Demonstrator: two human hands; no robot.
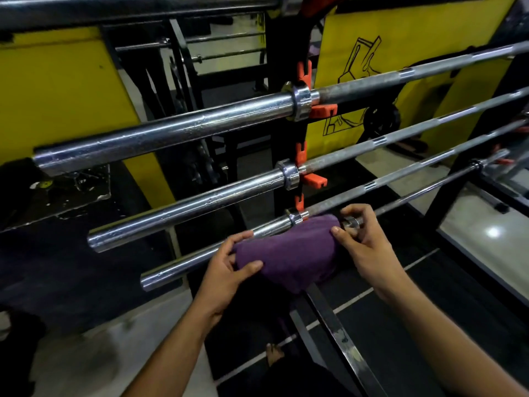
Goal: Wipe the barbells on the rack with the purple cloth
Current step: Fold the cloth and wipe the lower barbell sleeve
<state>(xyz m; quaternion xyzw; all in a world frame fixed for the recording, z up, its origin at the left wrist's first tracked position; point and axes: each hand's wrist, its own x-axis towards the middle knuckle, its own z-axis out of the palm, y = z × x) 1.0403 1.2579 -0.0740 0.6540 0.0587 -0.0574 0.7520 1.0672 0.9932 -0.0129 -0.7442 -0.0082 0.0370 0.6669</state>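
Note:
Several chrome barbells lie level on a black rack (283, 156) with orange hooks (313, 179). The top barbell (171, 133) and the middle barbell (186, 207) are bare. A purple cloth (289, 256) is draped over the sleeve of the lower barbell (174, 267), just in front of its collar. My left hand (232, 270) pinches the cloth's left edge between thumb and fingers. My right hand (366, 242) holds the cloth's right edge, with its fingers near the end of a thinner bar (350, 223) behind.
Yellow wall panels (57, 96) with black drawings stand behind the rack. A black steel frame rail (340, 339) runs toward me below the cloth. A bare foot (274, 353) shows on the floor. More bars (472, 167) stretch to the right.

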